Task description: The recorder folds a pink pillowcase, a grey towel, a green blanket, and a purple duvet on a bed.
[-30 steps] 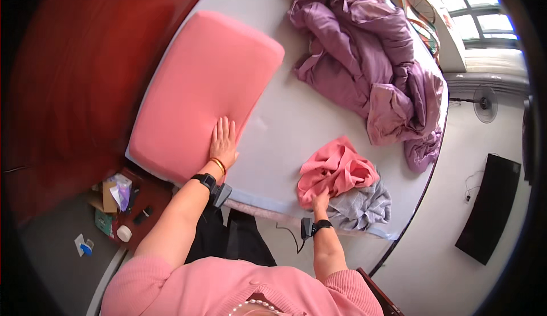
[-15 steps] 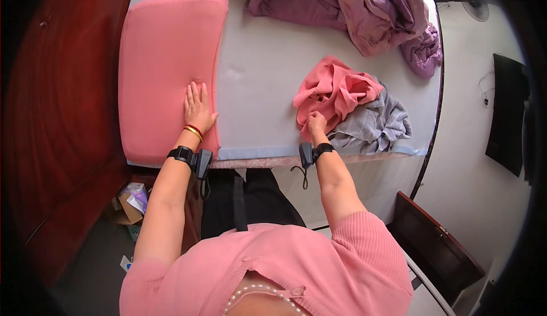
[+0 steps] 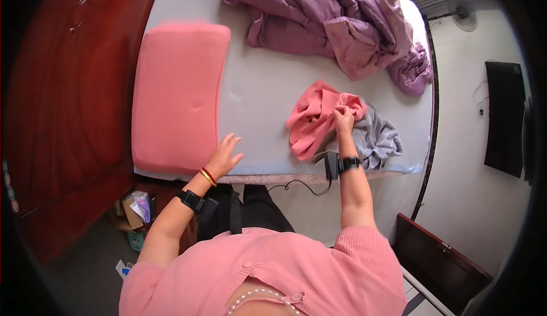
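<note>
My right hand [image 3: 343, 119] pinches a crumpled pink cloth [image 3: 314, 117] that lies on the pale grey bed sheet [image 3: 263, 103], near the bed's front edge. A grey cloth [image 3: 376, 136] is bunched just right of the pink one, partly under it. My left hand [image 3: 224, 155] hovers with fingers spread at the lower right corner of a large pink pillow [image 3: 178, 95], holding nothing. Both wrists wear dark bands, and the left also has bangles.
A rumpled purple blanket [image 3: 336, 22] covers the far part of the bed. A dark red wooden headboard [image 3: 68, 88] stands at the left. Small boxes [image 3: 134, 210] sit on the floor below it. A fan [image 3: 462, 17] and a dark screen [image 3: 504, 116] are at the right.
My left hand has slid off the pink pillow toward its lower right corner. My right hand has reached further into the pink cloth and gripped it. The view has shifted.
</note>
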`<state>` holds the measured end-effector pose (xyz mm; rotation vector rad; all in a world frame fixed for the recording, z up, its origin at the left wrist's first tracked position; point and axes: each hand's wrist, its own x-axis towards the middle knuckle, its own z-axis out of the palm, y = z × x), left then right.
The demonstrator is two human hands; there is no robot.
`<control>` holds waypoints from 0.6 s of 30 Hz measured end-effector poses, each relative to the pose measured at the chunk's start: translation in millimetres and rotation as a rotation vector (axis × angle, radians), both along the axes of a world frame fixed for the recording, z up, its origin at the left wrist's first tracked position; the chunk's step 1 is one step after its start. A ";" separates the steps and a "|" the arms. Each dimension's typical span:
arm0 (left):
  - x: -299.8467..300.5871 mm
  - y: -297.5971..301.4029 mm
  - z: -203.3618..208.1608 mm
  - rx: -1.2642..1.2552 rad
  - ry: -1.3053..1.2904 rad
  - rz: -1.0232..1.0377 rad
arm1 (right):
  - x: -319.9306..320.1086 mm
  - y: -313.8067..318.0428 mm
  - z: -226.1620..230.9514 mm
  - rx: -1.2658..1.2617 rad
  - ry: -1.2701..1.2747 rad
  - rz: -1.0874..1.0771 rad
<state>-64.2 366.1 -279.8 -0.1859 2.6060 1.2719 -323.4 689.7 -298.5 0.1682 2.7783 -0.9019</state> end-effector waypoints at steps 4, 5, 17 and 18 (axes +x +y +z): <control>-37.0 4.7 86.9 0.145 0.186 -0.047 | 37.8 -74.9 181.7 -0.933 -0.173 0.141; -52.7 5.5 108.5 0.166 0.288 -0.072 | 44.9 -81.5 220.4 -1.011 -0.176 0.211; -97.9 13.8 287.2 0.523 0.647 -0.404 | 94.8 -113.6 351.0 -0.913 -0.326 0.917; -92.5 13.6 290.1 0.503 0.580 -0.419 | 97.4 -120.2 353.4 -0.888 -0.252 0.975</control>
